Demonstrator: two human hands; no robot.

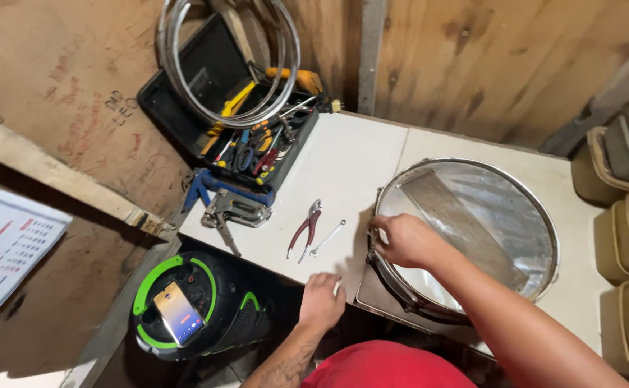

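A snare drum (537, 215) lies snare side up on the white table (350, 158), its metal snare wires (465, 223) running across the clear head. My right hand (404, 241) rests on the drum's left rim, fingers pinched at the hoop; whether it holds anything small is hidden. My left hand (322, 302) is closed over the table's front edge, just left of the drum. Red-handled pliers (305, 230) and a small silver wrench (327, 238) lie on the table left of my right hand.
An open black toolbox (257, 144) full of hand tools stands at the table's back left, with metal hoops (228, 65) leaning above it. A staple gun (235, 212) lies near the left edge. A green-and-black speaker with a phone (178, 309) sits below. Cases stack at right (623, 230).
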